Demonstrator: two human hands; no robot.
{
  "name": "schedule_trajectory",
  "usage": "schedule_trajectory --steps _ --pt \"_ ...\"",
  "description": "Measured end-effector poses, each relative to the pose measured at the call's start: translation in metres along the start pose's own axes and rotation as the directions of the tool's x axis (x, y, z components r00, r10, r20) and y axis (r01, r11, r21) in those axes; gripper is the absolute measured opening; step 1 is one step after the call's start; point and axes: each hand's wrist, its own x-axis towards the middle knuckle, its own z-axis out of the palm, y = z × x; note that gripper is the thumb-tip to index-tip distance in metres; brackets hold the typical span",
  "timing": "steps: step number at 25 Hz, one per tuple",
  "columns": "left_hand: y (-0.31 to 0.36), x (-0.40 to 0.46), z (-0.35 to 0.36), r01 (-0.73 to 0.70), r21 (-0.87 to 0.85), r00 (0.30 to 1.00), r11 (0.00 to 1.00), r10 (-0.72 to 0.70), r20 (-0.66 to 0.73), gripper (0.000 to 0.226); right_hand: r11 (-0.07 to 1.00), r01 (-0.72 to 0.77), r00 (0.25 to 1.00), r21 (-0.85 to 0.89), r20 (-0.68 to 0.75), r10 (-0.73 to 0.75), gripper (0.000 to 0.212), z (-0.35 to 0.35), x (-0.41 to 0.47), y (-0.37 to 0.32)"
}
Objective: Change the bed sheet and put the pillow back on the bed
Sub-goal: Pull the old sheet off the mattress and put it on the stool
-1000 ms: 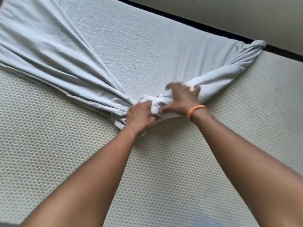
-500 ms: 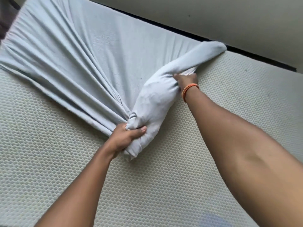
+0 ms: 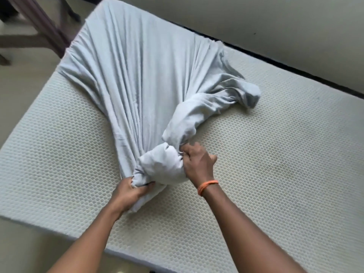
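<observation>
A pale grey bed sheet [image 3: 141, 75] lies gathered into folds on the bare cream mattress [image 3: 275, 174], still stretched over the far left corner. Its near end is bunched into a thick roll in front of me. My left hand [image 3: 130, 192] grips the bottom of that bunch, thumb on top. My right hand [image 3: 197, 162], with an orange band at the wrist, grips the bunch from its right side. A loose end of the sheet [image 3: 250, 93] trails off to the right. No pillow is in view.
A wall [image 3: 275, 22] runs along the far side of the mattress, with a dark gap between them. Dark wooden furniture legs [image 3: 39, 26] stand on the floor at the upper left. Floor [image 3: 29, 243] shows at the lower left.
The sheet's far right end has come off the mattress edge and been drawn toward me. My right hand moved back from that end to the bunch, and both hands pulled the bunch nearer.
</observation>
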Motion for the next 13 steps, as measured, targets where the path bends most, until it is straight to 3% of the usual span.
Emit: schedule_trajectory --steps 2,3,5,7,8,11,13 --pt "-0.004 -0.004 -0.002 -0.007 -0.021 0.999 1.000 0.006 -0.053 0.043 0.991 -0.117 0.991 0.067 0.070 0.112 0.029 0.007 0.009 0.006" --pt "-0.004 -0.004 -0.002 -0.021 -0.020 0.997 1.000 0.020 -0.070 0.043 0.965 -0.177 0.981 0.195 0.119 0.156 0.026 0.007 0.018 0.009" --pt "-0.004 -0.001 -0.001 -0.055 0.004 0.996 0.998 0.056 -0.072 0.031 0.794 -0.309 0.947 0.524 0.248 0.204 0.027 -0.008 0.039 0.012" --pt "-0.008 0.003 -0.001 -0.099 0.046 0.993 0.994 0.102 -0.059 0.029 0.611 -0.411 0.912 0.676 0.311 0.269 0.033 -0.026 0.063 0.012" --pt "-0.011 0.006 0.000 -0.125 0.062 0.991 0.990 0.128 -0.049 0.032 0.554 -0.436 0.897 0.709 0.293 0.330 0.043 -0.030 0.081 0.014" --pt "-0.012 0.008 -0.002 -0.180 0.071 0.983 0.981 0.181 -0.013 0.028 0.409 -0.479 0.839 0.776 0.269 0.472 0.100 -0.009 0.149 0.040" --pt "-0.013 0.012 -0.007 -0.195 0.057 0.981 0.979 0.193 0.029 0.023 0.423 -0.492 0.834 0.761 0.272 0.480 0.111 0.012 0.189 0.048"
